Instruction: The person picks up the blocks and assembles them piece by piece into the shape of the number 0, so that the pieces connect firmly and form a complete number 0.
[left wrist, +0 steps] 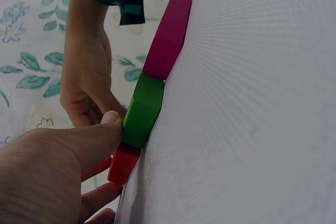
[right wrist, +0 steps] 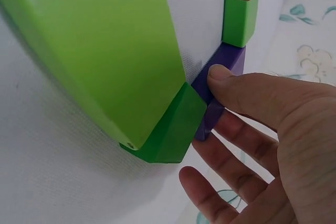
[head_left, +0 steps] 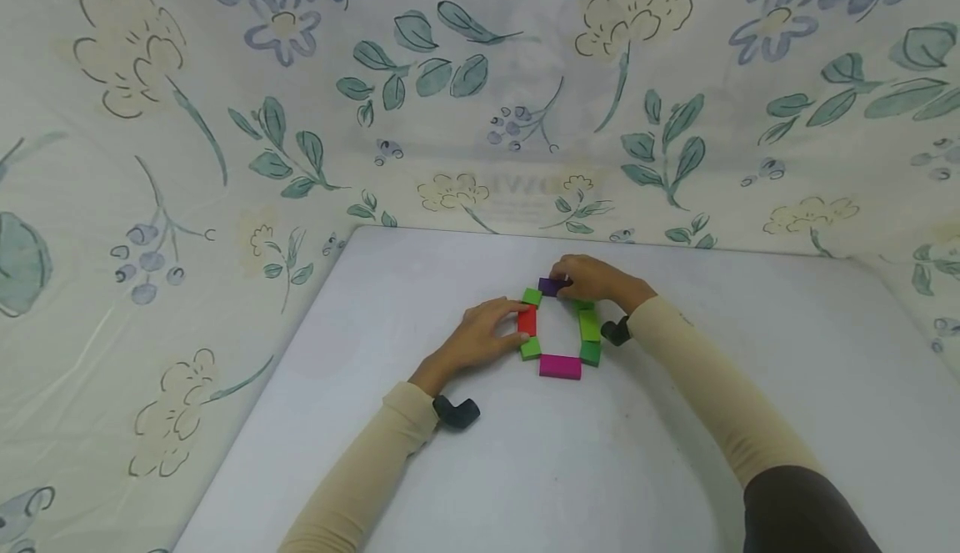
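Coloured blocks form a ring on the white board. My right hand point(head_left: 592, 276) pinches the purple block point(right wrist: 210, 74) at the far end, thumb on its near side and fingers behind. Against the ring's left side rests my left hand point(head_left: 483, 336), its thumb at the lower-left green block point(left wrist: 143, 109) and its fingers beside the red block point(head_left: 527, 321). Another green block point(right wrist: 240, 20) sits between red and purple. On the right are a lime block point(head_left: 589, 325), a green block point(right wrist: 176, 127) partly hidden from above by my right hand, and a darker green block point(head_left: 591, 354).
A magenta block point(head_left: 560, 367) lies across the ring's near end. The white board point(head_left: 480, 470) extends all around the ring. Beyond its far and left edges hangs or lies flowered cloth point(head_left: 300, 119). Dark wrist-worn pieces point(head_left: 456, 413) sit close to the board.
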### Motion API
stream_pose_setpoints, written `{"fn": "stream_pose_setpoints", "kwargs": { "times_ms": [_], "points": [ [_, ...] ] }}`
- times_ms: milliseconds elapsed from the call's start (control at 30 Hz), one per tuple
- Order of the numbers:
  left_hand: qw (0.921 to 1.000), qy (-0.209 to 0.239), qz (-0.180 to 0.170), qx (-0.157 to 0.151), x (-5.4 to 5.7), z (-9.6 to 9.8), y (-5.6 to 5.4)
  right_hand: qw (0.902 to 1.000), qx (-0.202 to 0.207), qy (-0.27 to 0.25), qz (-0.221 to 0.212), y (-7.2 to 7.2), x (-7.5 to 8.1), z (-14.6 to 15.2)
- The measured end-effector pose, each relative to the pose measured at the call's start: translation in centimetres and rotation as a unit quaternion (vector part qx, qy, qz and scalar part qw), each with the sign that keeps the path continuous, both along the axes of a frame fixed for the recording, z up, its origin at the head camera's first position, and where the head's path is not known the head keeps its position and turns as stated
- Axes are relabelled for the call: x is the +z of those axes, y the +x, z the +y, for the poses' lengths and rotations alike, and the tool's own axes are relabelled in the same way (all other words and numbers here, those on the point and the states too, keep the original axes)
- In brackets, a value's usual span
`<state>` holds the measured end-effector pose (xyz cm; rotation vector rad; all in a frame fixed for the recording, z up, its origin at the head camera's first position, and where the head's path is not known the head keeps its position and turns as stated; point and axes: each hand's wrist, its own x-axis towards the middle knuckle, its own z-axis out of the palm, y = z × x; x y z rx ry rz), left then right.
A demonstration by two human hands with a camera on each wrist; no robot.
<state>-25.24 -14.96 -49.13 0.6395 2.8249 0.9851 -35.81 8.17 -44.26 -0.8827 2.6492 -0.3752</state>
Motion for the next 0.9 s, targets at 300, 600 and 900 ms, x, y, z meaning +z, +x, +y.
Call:
{"fn": "stream_pose_setpoints", "kwargs": {
  "times_ms": [300, 600, 900],
  "points": [
    [1.0, 0.001, 0.0, -0.002, -0.1, 0.0, 0.0, 1.0, -0.004, -0.007, -0.005, 0.1, -0.1, 0.2],
    [1.0, 0.003, 0.0, -0.006, -0.2, 0.1, -0.1, 0.9997, -0.017, -0.012, -0.016, 0.1, -0.1, 0.5],
    [0.9999, 0.005, -0.004, -0.014, -0.4, 0.6, -0.1, 0.9962, -0.071, -0.051, -0.006, 1.0, -0.2, 1.7]
  ]
}}
